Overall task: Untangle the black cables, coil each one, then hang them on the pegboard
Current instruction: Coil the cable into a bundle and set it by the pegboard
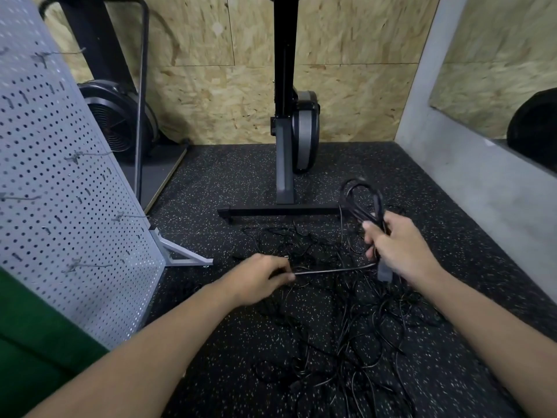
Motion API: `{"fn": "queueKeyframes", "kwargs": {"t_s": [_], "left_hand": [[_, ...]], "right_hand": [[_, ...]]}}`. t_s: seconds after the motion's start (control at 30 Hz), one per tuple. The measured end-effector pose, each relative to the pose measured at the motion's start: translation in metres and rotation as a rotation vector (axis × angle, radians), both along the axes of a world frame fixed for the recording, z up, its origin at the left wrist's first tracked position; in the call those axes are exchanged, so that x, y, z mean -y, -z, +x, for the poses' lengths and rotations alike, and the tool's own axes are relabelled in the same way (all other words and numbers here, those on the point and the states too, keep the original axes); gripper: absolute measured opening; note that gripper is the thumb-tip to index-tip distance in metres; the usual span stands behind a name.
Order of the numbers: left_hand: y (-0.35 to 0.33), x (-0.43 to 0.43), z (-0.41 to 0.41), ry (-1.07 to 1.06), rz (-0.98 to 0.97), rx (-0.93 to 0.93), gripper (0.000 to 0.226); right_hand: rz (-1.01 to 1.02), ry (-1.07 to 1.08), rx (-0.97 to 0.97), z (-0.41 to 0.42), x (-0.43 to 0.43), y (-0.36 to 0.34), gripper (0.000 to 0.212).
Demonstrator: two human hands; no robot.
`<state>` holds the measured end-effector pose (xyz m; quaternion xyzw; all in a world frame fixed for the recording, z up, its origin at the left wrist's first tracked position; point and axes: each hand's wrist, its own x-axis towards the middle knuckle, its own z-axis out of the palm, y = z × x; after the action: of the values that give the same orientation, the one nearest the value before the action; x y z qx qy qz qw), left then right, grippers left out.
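Observation:
My right hand [398, 248] grips a bundle of black cable loops [361, 200] that stand up above its fingers, with a plug end [385, 273] hanging below the fist. A straight run of the same cable [331, 270] stretches leftward to my left hand [259, 276], which pinches it between thumb and fingers. Beneath both hands a tangled heap of thin black cables [340, 333] spreads over the speckled floor. The grey pegboard [60, 191] stands at the left, tilted in the view, with several bare metal hooks [90, 265].
A black exercise machine [289, 146] stands behind the cables, its floor bar [280, 211] right at the heap's far edge. A fan [120, 122] sits behind the pegboard. The pegboard's foot [184, 251] juts onto the floor. A grey wall [470, 182] bounds the right.

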<state>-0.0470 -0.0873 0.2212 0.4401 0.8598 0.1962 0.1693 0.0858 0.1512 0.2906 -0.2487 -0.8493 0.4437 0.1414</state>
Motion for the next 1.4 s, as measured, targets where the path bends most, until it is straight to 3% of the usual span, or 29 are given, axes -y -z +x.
{"fn": "queueKeyframes", "kwargs": {"t_s": [0.07,0.13,0.2,0.33,0.53,0.7,0.83,0.93,1.13,1.23,1.4], "left_hand": [[-0.012,-0.004,0.003,0.009,0.119,-0.113,0.019],[-0.028,-0.009,0.01,0.023,0.309,-0.203,0.02],[-0.04,-0.012,0.013,0.015,0.473,-0.257,0.016],[-0.049,-0.012,0.013,-0.067,0.614,-0.351,0.015],[-0.052,-0.01,0.015,-0.181,0.659,-0.35,0.015],[-0.053,0.0,0.01,-0.338,0.597,-0.088,0.026],[-0.037,0.014,-0.004,-0.304,0.447,0.138,0.029],[-0.03,0.015,-0.005,-0.274,0.388,0.185,0.024],[-0.052,-0.017,0.03,-0.433,0.761,0.645,0.02],[-0.056,-0.026,0.038,-0.483,0.76,0.768,0.028],[-0.059,-0.032,0.041,-0.543,0.765,0.869,0.032]], "right_hand": [[0.241,-0.088,0.177,0.001,0.0,0.004,0.013],[0.322,-0.174,0.269,0.001,0.011,0.003,0.02],[0.279,-0.257,0.327,0.003,0.027,-0.001,0.034],[0.145,-0.466,0.442,0.004,0.049,-0.004,0.063],[0.218,-0.566,0.362,-0.004,0.046,0.008,0.02],[0.217,-0.499,0.264,-0.002,0.04,0.01,0.026],[0.035,-0.43,0.098,-0.005,0.029,0.011,0.028],[-0.02,-0.431,-0.009,-0.006,0.024,0.014,0.029],[0.012,-0.396,-0.071,-0.007,0.027,0.015,0.021],[0.079,-0.376,-0.044,-0.01,0.037,0.025,0.013],[0.07,-0.327,0.078,-0.013,0.044,0.029,0.025]]}}
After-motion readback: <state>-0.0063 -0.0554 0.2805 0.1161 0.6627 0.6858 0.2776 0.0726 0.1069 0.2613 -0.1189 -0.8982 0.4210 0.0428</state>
